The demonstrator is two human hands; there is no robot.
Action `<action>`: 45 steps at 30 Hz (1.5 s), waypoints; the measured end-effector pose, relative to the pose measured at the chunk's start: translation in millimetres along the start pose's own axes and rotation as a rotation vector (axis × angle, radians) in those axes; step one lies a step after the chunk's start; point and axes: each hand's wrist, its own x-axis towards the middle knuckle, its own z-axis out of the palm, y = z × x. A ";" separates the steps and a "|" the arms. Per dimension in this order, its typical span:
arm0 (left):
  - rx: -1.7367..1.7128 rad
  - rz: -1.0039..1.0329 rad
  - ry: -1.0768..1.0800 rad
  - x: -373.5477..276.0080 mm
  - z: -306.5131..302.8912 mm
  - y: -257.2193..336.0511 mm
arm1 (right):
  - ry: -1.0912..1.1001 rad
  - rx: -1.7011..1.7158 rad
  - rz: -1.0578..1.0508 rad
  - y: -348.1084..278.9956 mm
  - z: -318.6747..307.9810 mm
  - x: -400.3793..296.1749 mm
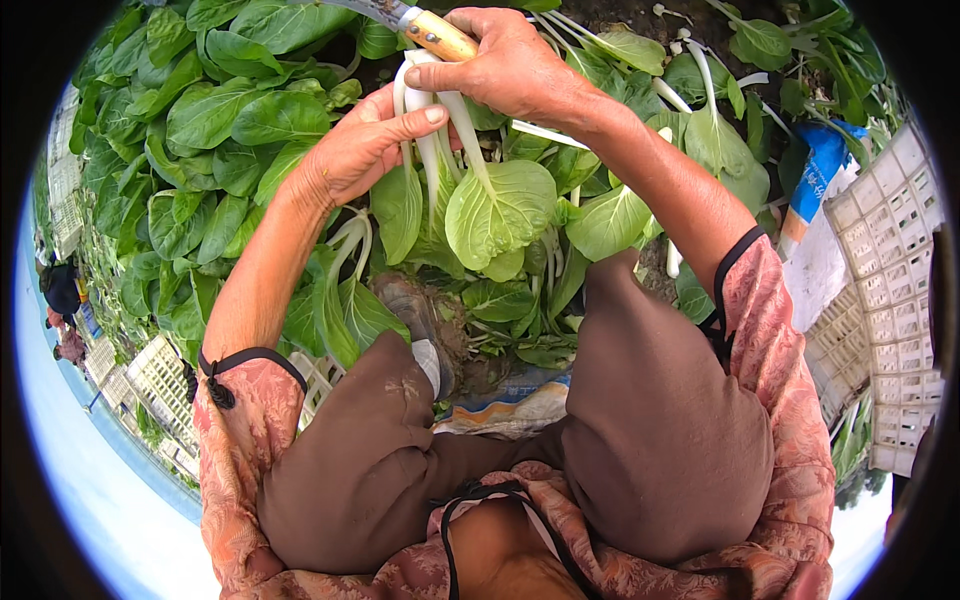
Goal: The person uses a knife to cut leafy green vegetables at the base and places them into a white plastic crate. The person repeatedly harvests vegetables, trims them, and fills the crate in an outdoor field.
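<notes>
My left hand [382, 139] is closed around the white stalks of a leafy green plant [499, 210], like bok choy. Its root end points up and its broad leaves hang down. A wooden-handled knife or sickle [442, 36] is gripped in my right hand [499, 67], its metal blade reaching left past the top edge of the picture. My right thumb rests against the cut white base of the plant, just above my left thumb. The fingers of my left hand are partly hidden behind the stalks.
Dense growing greens [255, 112] stand on the left. Loose cut plants [720, 142] lie on soil at the right. White plastic crates [889, 225] stand at the far right, near a blue printed bag [817, 161]. More crates [161, 371] and people [64, 300] are at the far left.
</notes>
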 end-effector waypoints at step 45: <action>-0.340 0.383 0.354 -171.5 -81.1 59.7 | -0.491 -0.230 -0.009 52.2 82.7 -49.2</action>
